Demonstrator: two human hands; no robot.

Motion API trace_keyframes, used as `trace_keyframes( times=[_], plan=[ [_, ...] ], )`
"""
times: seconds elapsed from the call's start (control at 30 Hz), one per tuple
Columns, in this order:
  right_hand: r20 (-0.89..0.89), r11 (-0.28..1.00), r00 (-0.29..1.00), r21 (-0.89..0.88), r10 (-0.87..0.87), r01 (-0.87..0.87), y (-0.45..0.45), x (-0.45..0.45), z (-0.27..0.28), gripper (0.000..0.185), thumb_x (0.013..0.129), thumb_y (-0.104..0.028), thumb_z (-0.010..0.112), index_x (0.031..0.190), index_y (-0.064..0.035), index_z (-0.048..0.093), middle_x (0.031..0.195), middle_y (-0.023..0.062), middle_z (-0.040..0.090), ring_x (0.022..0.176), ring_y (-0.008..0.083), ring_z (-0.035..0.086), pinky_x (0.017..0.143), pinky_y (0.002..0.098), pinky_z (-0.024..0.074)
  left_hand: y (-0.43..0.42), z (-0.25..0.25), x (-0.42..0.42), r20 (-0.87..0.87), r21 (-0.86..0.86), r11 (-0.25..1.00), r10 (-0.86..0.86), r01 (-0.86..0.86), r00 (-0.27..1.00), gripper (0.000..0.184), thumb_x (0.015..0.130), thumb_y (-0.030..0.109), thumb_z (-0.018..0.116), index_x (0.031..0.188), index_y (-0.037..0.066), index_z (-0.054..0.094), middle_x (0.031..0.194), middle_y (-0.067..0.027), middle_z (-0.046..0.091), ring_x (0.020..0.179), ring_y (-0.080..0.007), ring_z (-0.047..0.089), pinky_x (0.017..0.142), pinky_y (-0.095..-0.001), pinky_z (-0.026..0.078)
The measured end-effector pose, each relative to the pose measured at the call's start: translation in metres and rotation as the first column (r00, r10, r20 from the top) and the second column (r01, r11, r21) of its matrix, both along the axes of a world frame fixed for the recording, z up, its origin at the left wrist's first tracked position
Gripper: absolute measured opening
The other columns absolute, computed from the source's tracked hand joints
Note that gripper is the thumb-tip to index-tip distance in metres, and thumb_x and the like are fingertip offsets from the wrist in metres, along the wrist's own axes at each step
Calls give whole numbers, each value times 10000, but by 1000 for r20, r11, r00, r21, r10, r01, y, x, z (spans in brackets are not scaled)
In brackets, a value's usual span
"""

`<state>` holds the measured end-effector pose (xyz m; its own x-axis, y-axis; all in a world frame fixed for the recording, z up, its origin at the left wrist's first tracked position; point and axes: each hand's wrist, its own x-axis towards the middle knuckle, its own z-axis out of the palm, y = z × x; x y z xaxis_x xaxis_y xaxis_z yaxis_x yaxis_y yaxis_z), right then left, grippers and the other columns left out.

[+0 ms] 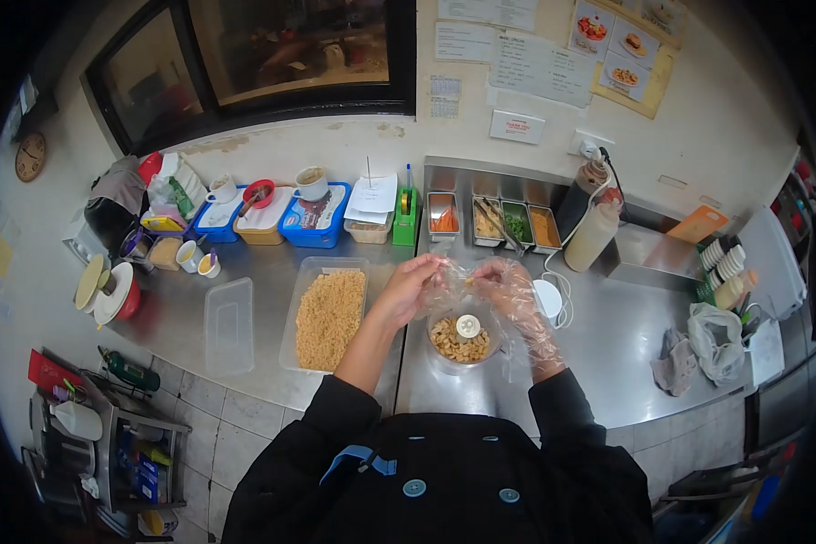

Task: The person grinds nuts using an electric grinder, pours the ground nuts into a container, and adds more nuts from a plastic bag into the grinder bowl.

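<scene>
My left hand [414, 283] is bare, its fingers pinched on the edge of a clear plastic bag [453, 286]. My right hand [501, 283] has thin clear plastic over it and the forearm, and its fingers are bent together near the bag; what they hold is too small to make out. Just below both hands stands a clear processor bowl [462, 358] with a white hub [468, 326] in the middle and nut pieces [446, 337] around it. Left of the bowl, a clear container [288, 349] holds tan crumbs [329, 317].
An empty clear tray or lid [229, 326] lies to the left. Blue-sided tubs [315, 220] and metal trays of toppings [517, 220] line the wall. A squeeze bottle [595, 234], white cable [568, 304] and plastic bag [717, 343] are on the right.
</scene>
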<state>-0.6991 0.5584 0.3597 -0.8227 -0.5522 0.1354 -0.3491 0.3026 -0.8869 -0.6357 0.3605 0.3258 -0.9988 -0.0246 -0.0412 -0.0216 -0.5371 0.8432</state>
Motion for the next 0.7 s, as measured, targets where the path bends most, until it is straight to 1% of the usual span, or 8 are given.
trace_keyframes(
  times=[0.07,0.13,0.2,0.3,0.53,0.6,0.63,0.7],
  plan=[
    [235,936,969,-351,77,11,-2,1,-5,128,794,-90,626,881,3,621,797,56,635,698,135,610,626,251,484,9,9,4,17,-135,991,-2,4,1000,245,908,214,598,1058,20,608,911,-26,631,828,-106,588,754,-241,474],
    [327,904,940,-423,96,55,1,2,1,145,789,-83,628,897,13,612,818,69,632,714,137,612,635,243,489,14,15,9,36,-269,963,-1,11,999,273,899,234,616,1065,17,606,915,-25,633,820,-104,585,745,-246,474],
    [420,867,899,-487,126,106,2,3,1,164,784,-75,631,912,22,604,838,82,629,729,140,614,645,236,494,14,16,12,-60,-661,750,-9,-33,998,294,881,272,644,1021,14,632,878,-21,635,774,-90,569,710,-242,464],
    [422,836,887,-543,186,83,3,1,-5,173,781,-76,635,914,32,608,826,83,627,743,139,609,681,244,490,16,15,13,-48,-729,678,89,-96,995,283,881,289,637,921,11,680,802,-32,655,680,-84,545,656,-262,456],
    [285,967,954,-256,91,-15,-2,6,4,174,810,-145,668,897,1,631,843,53,625,761,121,574,735,247,444,20,-8,-3,-125,-732,653,155,-197,980,345,909,347,578,831,36,706,709,-38,599,626,-99,493,596,-285,404],
    [304,974,948,-226,98,-28,-1,0,0,180,814,-158,665,897,0,638,853,48,634,773,123,574,748,251,439,20,-16,-7,-337,-758,536,166,-372,927,300,896,313,602,814,44,705,667,-61,502,620,-159,475,607,-318,396],
    [348,956,924,-288,160,-58,0,-2,-2,177,812,-161,674,892,-7,635,842,33,626,779,122,566,749,252,434,21,-11,-5,-334,-760,535,165,-369,928,300,896,313,602,814,44,705,667,-61,502,620,-159,475,607,-318,396],
    [387,933,894,-350,226,-84,4,-5,-5,174,810,-163,683,886,-15,632,830,18,618,785,122,558,750,253,430,22,-2,-1,-397,-821,355,208,-447,894,210,855,250,649,809,51,701,675,-87,421,669,-231,457,626,-338,388]
  ],
)
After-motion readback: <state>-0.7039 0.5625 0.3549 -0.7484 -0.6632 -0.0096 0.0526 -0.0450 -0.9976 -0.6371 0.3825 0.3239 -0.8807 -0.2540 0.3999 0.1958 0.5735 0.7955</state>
